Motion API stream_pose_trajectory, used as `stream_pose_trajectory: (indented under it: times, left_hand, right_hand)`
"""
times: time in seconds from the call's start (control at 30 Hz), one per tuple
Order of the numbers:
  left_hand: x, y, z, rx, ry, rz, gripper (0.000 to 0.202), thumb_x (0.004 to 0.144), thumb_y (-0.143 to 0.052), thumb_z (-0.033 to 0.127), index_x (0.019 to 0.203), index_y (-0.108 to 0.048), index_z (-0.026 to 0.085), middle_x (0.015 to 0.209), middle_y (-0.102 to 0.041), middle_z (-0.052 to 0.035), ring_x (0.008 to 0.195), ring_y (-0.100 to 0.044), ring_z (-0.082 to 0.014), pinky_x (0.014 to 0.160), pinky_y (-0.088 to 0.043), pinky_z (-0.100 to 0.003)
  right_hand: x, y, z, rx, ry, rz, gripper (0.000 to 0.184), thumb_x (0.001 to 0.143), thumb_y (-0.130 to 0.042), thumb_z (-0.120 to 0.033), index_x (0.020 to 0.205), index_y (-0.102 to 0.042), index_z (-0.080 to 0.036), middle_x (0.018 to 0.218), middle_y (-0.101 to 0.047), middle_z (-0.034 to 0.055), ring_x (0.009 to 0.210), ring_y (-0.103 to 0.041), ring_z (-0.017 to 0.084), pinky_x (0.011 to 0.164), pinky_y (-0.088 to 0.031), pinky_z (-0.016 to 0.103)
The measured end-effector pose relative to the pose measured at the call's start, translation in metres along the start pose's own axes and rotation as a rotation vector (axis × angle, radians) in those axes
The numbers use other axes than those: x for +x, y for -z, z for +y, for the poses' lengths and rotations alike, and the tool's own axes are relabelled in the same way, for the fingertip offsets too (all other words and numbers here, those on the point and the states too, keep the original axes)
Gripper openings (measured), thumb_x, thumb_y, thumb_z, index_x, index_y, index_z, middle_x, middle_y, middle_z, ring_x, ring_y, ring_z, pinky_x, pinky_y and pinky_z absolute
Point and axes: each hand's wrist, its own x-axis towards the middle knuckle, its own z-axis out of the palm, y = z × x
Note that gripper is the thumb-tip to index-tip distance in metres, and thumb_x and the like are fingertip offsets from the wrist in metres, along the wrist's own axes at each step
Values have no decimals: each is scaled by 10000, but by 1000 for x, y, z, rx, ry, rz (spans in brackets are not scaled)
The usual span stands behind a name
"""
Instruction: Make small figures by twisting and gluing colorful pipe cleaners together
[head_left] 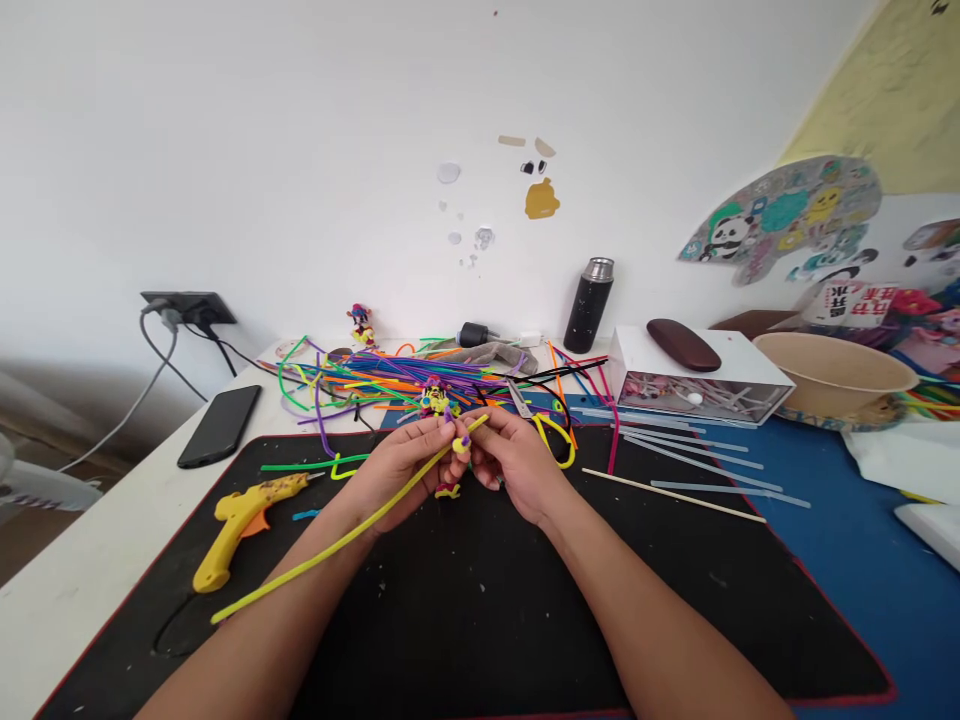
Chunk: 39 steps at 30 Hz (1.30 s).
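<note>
Over the black mat, my two hands meet around a small pipe-cleaner piece. My left hand is closed, its thumb and fingers pinching a small yellow-and-purple pipe-cleaner piece. Fingers of my right hand pinch a long yellow pipe cleaner near its upper end; the rest slants down across my left forearm. Just behind my hands is a colourful pipe-cleaner figure. Below my fingers, a small red-and-yellow bit shows, and I cannot tell what it belongs to. My fingers partly hide the contact between the pieces.
A yellow glue gun and a phone lie to the left. Behind are piled pipe cleaners, scissors, another figure and a black flask. Glue sticks, a wooden stick and a white box are right.
</note>
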Motion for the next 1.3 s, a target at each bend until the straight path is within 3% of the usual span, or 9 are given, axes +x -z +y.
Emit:
stream_pose_trajectory:
  times: [0.1,0.27,0.67,0.9,1.03,1.17,1.3]
  left_hand:
    - [2,1,0,-36,-10,7,286,844,-842,391,811,-754,121,711,-663,-53,591,-577,-106,561,-471,-208]
    - [3,-1,4,-138,-65,115,279,738,-931,311,821,-767,100,714,-667,-34,610,-588,-88,592,-516,-178]
    - [2,1,-3,-68,20,50,261,825,-855,378,822,-784,128,749,-683,-67,628,-604,-120,606,-526,-210]
    - [5,8,4,13,-121,203,236,810,-866,335,891,-814,119,953,-765,-128,767,-690,-180,719,-584,-269]
    - [3,7,7,-2,-160,206,274,776,-893,328,904,-818,98,859,-754,-116,718,-678,-164,707,-581,-267]
    - [-1,2,10,16,-163,191,290,777,-898,318,953,-819,101,699,-669,-46,608,-583,-109,603,-516,-215]
    - [-4,-2,13,36,-194,198,263,763,-906,298,928,-794,126,625,-610,-7,548,-510,-87,528,-439,-184]
  right_hand:
    - [-2,0,-3,25,8,-4,455,694,-904,-515,917,-693,-180,564,-582,-63,381,-468,67,349,-240,182]
    - [-4,-2,-5,49,23,-47,433,736,-879,-512,945,-695,-180,570,-575,-68,388,-468,64,350,-262,181]
    - [-2,-1,-5,19,46,9,418,727,-877,-512,823,-636,-184,583,-592,-50,387,-464,63,345,-250,182]
    - [-3,16,-29,68,84,78,374,745,-853,-435,785,-563,-201,603,-584,-51,432,-537,85,350,-277,176]
    - [-3,19,-29,47,46,30,374,755,-841,-445,804,-570,-192,611,-620,-29,459,-607,111,345,-311,168]
    - [-4,16,-21,-20,-5,-60,386,785,-832,-475,854,-588,-184,676,-675,1,512,-679,143,350,-345,164]
    - [-5,14,-20,-22,4,-58,389,785,-835,-481,841,-586,-186,695,-684,0,515,-662,130,354,-362,167]
